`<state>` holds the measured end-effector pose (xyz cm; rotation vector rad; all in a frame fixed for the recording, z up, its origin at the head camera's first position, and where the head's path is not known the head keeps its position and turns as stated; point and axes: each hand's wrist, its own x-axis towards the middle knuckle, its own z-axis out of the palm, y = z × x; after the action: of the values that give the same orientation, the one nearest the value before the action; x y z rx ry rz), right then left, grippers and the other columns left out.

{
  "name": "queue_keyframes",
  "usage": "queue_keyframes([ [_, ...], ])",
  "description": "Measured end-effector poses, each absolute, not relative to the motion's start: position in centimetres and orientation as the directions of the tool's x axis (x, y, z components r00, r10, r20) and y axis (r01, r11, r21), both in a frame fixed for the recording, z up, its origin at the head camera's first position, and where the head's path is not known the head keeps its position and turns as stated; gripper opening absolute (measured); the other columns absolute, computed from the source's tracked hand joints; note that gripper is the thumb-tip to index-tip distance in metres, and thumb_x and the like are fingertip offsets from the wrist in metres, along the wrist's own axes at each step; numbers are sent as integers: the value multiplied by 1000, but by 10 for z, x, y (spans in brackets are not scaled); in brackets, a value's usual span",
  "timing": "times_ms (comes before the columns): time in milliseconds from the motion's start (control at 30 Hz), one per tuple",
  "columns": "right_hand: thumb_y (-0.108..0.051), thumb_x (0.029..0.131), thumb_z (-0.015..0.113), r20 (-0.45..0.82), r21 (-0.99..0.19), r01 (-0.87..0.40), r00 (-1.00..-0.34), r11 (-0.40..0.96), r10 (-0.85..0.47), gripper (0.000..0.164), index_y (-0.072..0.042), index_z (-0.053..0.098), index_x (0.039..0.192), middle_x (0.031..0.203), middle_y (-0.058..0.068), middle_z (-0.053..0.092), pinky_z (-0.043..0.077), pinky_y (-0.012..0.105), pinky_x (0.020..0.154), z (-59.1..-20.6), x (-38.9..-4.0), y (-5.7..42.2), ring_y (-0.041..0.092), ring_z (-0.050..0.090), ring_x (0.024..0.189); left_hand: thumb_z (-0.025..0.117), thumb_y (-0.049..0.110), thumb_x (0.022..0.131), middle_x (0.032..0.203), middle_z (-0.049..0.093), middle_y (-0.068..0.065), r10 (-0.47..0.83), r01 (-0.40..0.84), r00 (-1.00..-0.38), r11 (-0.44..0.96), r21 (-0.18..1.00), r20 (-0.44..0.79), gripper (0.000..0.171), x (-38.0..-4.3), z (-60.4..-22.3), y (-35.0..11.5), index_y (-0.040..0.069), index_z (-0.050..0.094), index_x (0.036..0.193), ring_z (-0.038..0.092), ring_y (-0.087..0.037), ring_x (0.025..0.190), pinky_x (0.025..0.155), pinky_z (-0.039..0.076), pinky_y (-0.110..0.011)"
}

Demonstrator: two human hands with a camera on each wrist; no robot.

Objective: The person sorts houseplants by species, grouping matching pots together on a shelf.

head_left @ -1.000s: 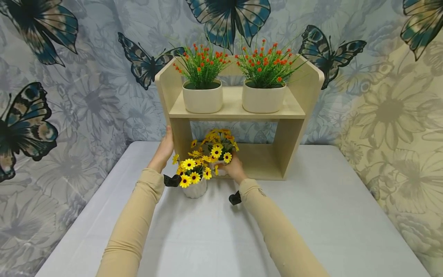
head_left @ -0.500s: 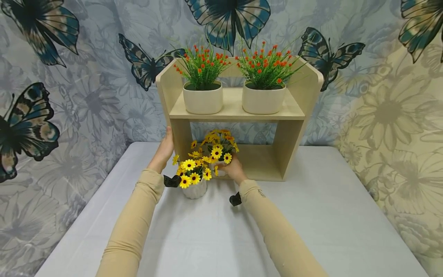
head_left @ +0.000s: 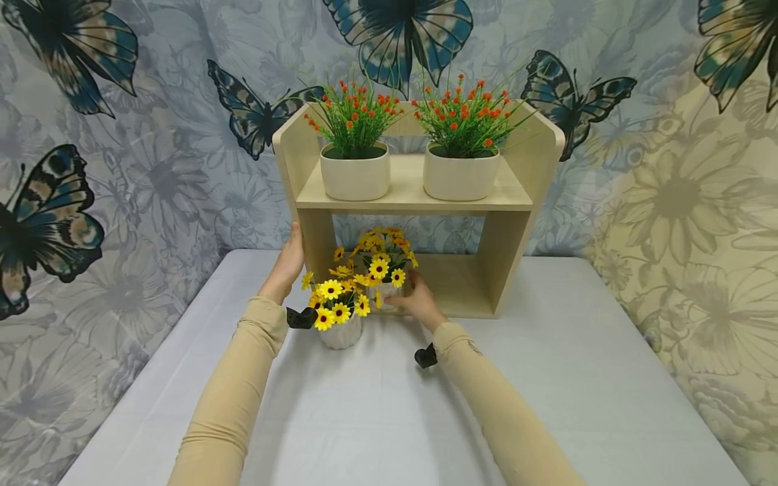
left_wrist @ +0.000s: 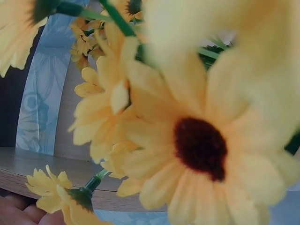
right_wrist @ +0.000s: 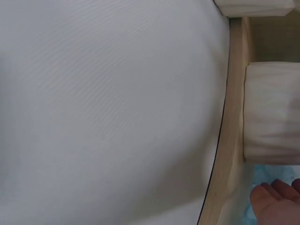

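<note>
My left hand [head_left: 286, 264] rests against the outer left side of the wooden shelf [head_left: 419, 204]. Its fingers [left_wrist: 21, 212] show at the lower left of the left wrist view, behind large yellow flowers [left_wrist: 201, 147]. On the lower shelf, toward the left, stands a whitish pot [right_wrist: 272, 112] with yellow artificial daisies [head_left: 379, 268]. My right hand [head_left: 422, 302] is just right of that pot, fingers loosely spread; the right wrist view shows it [right_wrist: 277, 204] apart from the pot. A second pot of yellow daisies [head_left: 342, 334] stands on the table before the shelf's left end.
On the upper shelf stand two cream oval planters, the left planter [head_left: 355, 177] and right planter [head_left: 460, 178], with red-flowered grass. A white cloth covers the table [head_left: 352, 418]. Butterfly-patterned fabric [head_left: 134, 175] hangs behind and at the sides.
My right hand has loosened from the daisy pot on the lower shelf and shifted slightly right. My left hand stays against the shelf's side. The pots keep their places.
</note>
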<state>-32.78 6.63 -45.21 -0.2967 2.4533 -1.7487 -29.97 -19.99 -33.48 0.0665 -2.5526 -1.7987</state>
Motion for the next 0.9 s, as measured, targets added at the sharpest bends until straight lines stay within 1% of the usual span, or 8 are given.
queue_keyframes([
  [167,-22,77,79,17,-952,-90,-970,293,-241,95,-6,17,147,148,16,22,25,48,105,-454,-321,75,31,21,134,4,72,83,154,3,-10,-45,-3,-999,334,943,13,84,-299,-335,-199,22,3,150,-2,-30,138,107,1,-54],
  [267,-23,76,79,19,-957,-88,-970,277,-242,94,-7,19,147,148,14,23,24,46,106,-455,-318,78,29,21,134,4,73,82,154,2,-10,-54,-16,-999,337,941,2,85,-299,-334,-199,22,2,150,-2,-30,138,107,1,-54],
  [433,-21,75,80,18,-964,-87,-965,252,-262,95,-4,18,147,149,15,20,20,48,107,-457,-311,83,30,19,135,4,74,82,154,0,-10,-57,-30,-998,340,940,-12,86,-298,-334,-198,21,1,150,-4,-30,138,107,0,-54],
  [533,-21,75,80,5,-970,-70,-962,231,-272,96,-3,18,146,149,15,20,20,47,107,-459,-307,88,30,18,135,3,73,82,154,-1,-10,-56,-32,-998,344,938,-14,86,-297,-333,-198,20,0,150,-5,-30,137,107,0,-53],
  [633,-20,76,79,5,-974,-69,-959,216,-283,94,-3,18,146,149,15,19,20,48,107,-460,-301,94,31,17,136,3,73,82,154,-1,-9,-53,-22,-999,344,939,-4,86,-296,-335,-198,20,1,150,-3,-30,138,107,1,-52],
  [700,-20,78,78,10,-976,-75,-955,206,-298,92,-3,19,146,149,16,19,20,49,106,-460,-296,100,32,16,136,3,73,83,154,3,-9,-49,-7,-999,339,941,11,86,-297,-336,-198,21,4,150,-1,-29,138,108,3,-52],
  [833,-18,79,76,-7,-977,-66,-941,204,-339,90,-1,18,146,149,19,17,17,53,106,-444,-279,112,36,14,136,4,73,83,154,4,-9,-45,5,-999,335,942,21,85,-298,-337,-198,22,5,151,1,-30,138,108,3,-52],
  [900,-20,79,77,-2,-974,-77,-937,213,-350,91,-1,18,145,149,19,18,15,51,107,-442,-275,118,36,15,136,4,73,83,154,3,-9,-50,-2,-999,335,942,15,85,-298,-337,-198,23,4,150,0,-30,138,107,3,-53],
])
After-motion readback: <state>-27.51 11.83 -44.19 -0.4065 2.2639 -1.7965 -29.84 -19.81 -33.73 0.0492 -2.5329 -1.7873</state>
